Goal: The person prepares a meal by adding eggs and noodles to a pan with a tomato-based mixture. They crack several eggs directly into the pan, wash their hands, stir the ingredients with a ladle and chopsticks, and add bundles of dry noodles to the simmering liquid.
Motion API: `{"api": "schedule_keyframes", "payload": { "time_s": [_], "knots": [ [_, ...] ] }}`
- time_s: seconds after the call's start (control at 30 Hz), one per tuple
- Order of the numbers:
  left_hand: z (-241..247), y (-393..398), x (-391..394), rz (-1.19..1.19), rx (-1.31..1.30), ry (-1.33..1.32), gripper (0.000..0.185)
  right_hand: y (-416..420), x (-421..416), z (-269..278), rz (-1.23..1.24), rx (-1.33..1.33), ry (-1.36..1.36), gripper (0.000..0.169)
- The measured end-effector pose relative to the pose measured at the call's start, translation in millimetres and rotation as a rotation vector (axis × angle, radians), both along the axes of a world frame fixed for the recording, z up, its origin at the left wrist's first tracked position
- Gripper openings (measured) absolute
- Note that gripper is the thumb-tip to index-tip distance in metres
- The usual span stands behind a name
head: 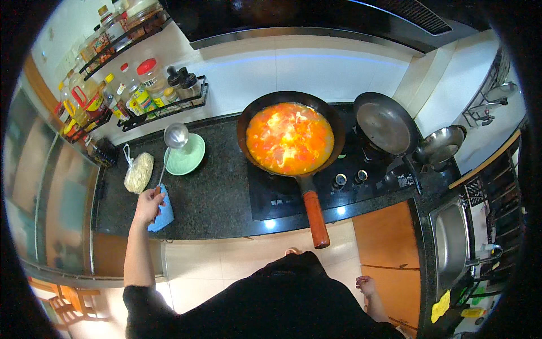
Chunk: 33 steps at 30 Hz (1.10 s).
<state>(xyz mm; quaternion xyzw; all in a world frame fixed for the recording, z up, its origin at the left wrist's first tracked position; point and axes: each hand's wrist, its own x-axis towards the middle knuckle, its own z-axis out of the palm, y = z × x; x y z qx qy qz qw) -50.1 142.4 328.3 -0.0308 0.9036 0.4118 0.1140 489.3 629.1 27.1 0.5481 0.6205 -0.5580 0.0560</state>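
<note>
My left hand (149, 206) grips the handle of a metal ladle (175, 135). The ladle's bowl hangs over or rests at the upper left rim of a pale green bowl (190, 157); I cannot tell if they touch. Just below that hand a folded blue cloth (163, 213) lies on the counter. My right hand (366, 285) hangs low by the wooden cabinet, fingers loosely curled apart and seemingly holding nothing. On the cooktop a dark wok (243, 127) with a red-brown wooden handle holds orange-red soup (292, 140) with tomato-like pieces and pale egg-like strands.
Left of the bowl sits a tied plastic bag of pale food (139, 173). Bottles and jars fill wall racks (165, 112). A dark frying pan (386, 123) and a steel pan (440, 146) stand right of the wok. The wok handle (316, 220) juts past the counter edge. A sink (452, 237) lies right.
</note>
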Motion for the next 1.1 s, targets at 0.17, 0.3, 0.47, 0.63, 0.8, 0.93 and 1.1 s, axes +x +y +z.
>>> {"api": "schedule_keyframes", "payload": {
  "time_s": [0.17, 0.3, 0.47, 0.63, 0.8, 0.93, 1.1],
  "knots": [
    [40, 43, 30, -0.14, 0.139, 0.099, 0.021, 4, -7, -5, 0.063, -0.032, -0.073, 0.022],
    [40, 96, 16, -0.31, 0.073, 0.222, 0.023, 6, -1, -23, 0.076, -0.052, -0.062, 0.023],
    [37, 173, -6, -0.441, -0.245, 0.517, 0.024, -9, 1, -4, -0.041, -0.115, -0.062, 0.022],
    [28, 229, -32, -0.512, -0.444, 0.581, 0.023, -22, 34, -7, -0.087, -0.124, -0.079, 0.021],
    [16, 251, -42, -0.507, -0.524, 0.568, 0.024, -26, 73, -36, 0.053, -0.117, -0.087, 0.021],
    [7, 253, -47, -0.537, -0.555, 0.5, 0.025, -25, 66, -35, 0.063, -0.143, -0.121, 0.022],
    [6, 253, -39, -0.608, -0.507, 0.415, 0.028, -22, 58, -33, 0.08, -0.151, -0.127, 0.022]
  ]
}}
